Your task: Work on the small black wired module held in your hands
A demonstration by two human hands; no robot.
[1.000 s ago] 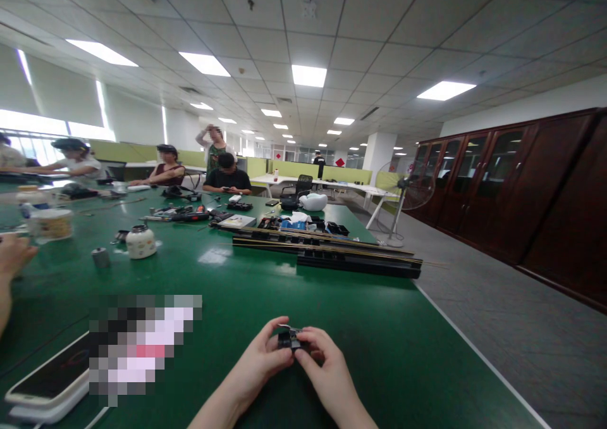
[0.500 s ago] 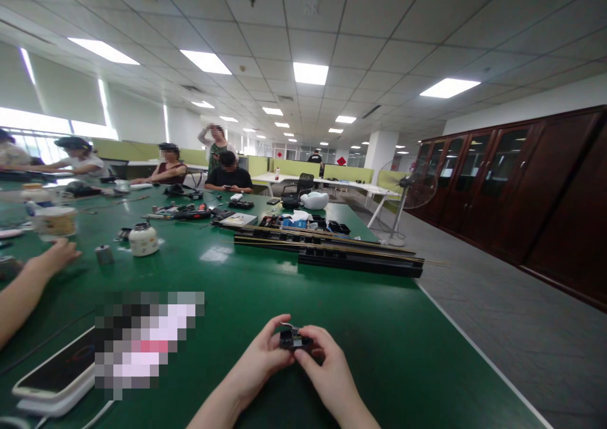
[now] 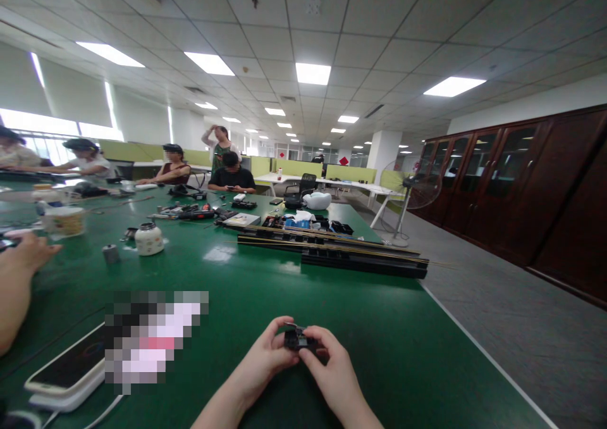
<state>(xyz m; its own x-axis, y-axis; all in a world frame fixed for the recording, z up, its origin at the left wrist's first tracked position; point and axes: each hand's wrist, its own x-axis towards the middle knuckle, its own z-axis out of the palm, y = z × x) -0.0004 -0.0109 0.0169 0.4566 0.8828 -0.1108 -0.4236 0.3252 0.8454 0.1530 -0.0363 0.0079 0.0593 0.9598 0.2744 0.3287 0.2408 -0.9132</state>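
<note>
I can read no lettering, brand or number from here. Beyond the far edge of the green table (image 3: 246, 296) shows a red diamond sign (image 3: 344, 161), too small for me to read.

Open-plan office, part of it in use as workshop. Office signs: tiled ceiling (image 3: 379, 11) with flat light panels (image 3: 313, 73), white desks (image 3: 263, 178), low green partitions (image 3: 351, 173), black chair (image 3: 306, 184), blinds (image 3: 85, 103) over windows (image 3: 99, 131) at left, dark wood cabinets (image 3: 564, 188) along right wall (image 3: 502, 111). Workshop signs: long green table (image 3: 265, 296) strewn with tools (image 3: 190, 213), long black rails (image 3: 365, 266), blue and black parts (image 3: 296, 224); several people (image 3: 232, 177) seated around it; floor fan (image 3: 408, 181) beyond table's edge.
</note>
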